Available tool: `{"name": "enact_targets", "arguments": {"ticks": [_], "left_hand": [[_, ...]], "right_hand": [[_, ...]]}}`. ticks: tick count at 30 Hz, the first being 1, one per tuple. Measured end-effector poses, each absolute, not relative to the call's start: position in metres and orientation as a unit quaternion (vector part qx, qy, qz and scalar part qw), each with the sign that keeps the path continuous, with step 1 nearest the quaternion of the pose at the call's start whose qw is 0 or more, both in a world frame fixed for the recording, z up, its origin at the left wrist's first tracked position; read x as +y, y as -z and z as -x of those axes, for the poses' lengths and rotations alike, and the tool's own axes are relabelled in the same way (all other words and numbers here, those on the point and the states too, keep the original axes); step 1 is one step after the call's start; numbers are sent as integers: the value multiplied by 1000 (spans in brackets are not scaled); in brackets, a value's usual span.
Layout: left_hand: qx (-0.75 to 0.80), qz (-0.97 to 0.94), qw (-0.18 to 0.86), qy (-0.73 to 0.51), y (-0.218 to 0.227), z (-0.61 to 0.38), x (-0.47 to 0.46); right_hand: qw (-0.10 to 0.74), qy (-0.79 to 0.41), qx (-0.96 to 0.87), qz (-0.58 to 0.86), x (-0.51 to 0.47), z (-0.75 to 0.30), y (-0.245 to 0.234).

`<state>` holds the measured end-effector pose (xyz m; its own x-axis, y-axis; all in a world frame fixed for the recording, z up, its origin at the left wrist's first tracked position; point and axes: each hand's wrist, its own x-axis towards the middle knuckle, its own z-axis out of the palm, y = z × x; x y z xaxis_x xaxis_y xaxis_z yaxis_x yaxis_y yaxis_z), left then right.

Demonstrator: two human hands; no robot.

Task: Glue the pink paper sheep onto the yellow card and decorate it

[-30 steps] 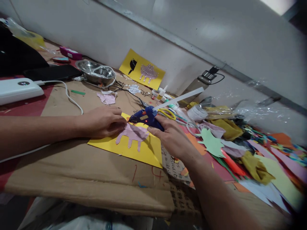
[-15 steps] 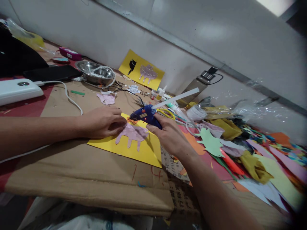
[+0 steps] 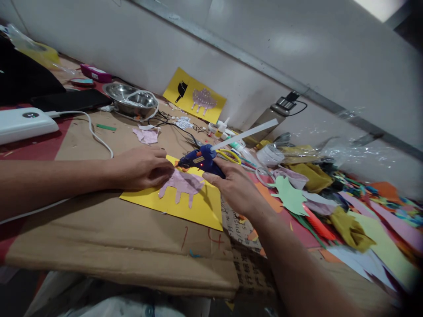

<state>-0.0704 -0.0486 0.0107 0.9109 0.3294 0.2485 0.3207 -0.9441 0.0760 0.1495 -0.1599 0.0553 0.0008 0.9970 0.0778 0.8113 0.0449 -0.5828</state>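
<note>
My right hand [image 3: 234, 185] is wrapped round a blue hot glue gun [image 3: 203, 159], which has a red light lit and a long glue stick [image 3: 246, 134] jutting from its back. The gun's nozzle points left, down by the upper edge of a pink cut-out [image 3: 181, 184] with drip-like legs. That cut-out lies on a yellow card [image 3: 198, 215]. My left hand [image 3: 143, 167] rests on the card's left part, fingers curled and pressed together at the cut-out's upper left edge. What its fingertips pinch, if anything, is hidden. A bit of orange shows beneath the nozzle.
A decorated yellow card [image 3: 194, 95] leans on the wall. Steel bowls [image 3: 132, 99] stand at the back left, a power bank [image 3: 28, 125] at the left. A bottle [image 3: 269, 121] stands behind scissors [image 3: 229, 155]. Felt and paper scraps [image 3: 291, 196] cover the right side.
The glue gun and my right hand have shifted very slightly to the right, and the glue stick's end has risen a little. My left hand stays in place.
</note>
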Motion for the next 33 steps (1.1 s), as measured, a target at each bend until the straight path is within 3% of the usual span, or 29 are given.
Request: {"name": "enact_targets", "arguments": {"ticks": [33], "left_hand": [[157,-979,20,-129,-10,69,-46]], "right_hand": [[233,-152,-645,712,-165,-157,-55]]}}
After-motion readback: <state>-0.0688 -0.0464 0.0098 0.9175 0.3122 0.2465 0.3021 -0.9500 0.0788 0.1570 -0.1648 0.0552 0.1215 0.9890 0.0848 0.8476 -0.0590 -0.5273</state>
